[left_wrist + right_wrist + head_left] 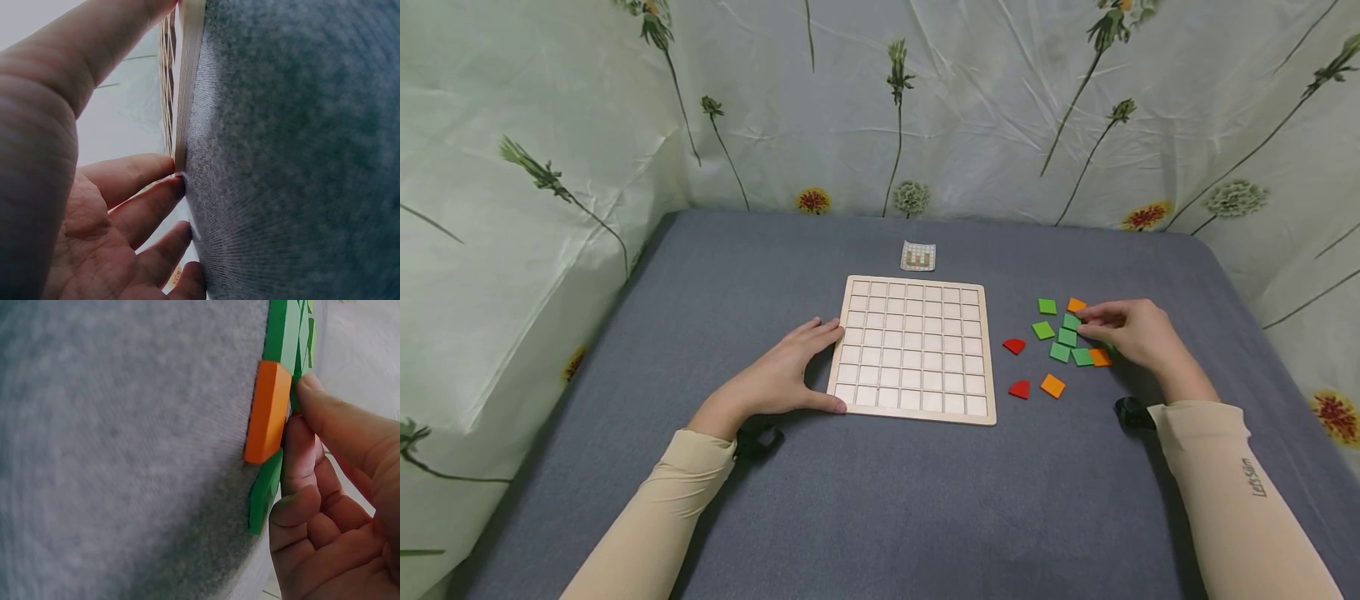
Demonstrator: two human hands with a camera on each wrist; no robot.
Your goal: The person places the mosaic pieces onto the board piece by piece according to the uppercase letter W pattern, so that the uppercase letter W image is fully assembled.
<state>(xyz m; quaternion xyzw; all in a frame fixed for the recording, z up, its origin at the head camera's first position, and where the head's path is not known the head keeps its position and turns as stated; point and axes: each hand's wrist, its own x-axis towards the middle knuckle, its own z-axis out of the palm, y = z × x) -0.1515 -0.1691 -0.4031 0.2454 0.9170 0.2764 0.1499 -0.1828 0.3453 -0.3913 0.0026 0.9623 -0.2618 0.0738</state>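
A pale wooden board (913, 415) with a grid of square cells lies flat on the grey cloth. My left hand (786, 367) rests at its left side, fingers fairly straight and spread, the thumb touching the near left corner. In the left wrist view, fingertips meet the board's edge (189, 94). To the right of the board, my right hand (1131, 333) pinches at a green tile (1071, 322) with thumb and index finger. The other fingers curl inward. Close by are an orange tile (269, 412) and another green tile (265, 494).
Beside the board lie two red pieces (1019, 389), light green tiles (1042, 330), more green tiles (1060, 352) and orange tiles (1052, 386). A small patterned card (918, 257) lies beyond the board. Floral fabric (842, 108) hangs behind the table.
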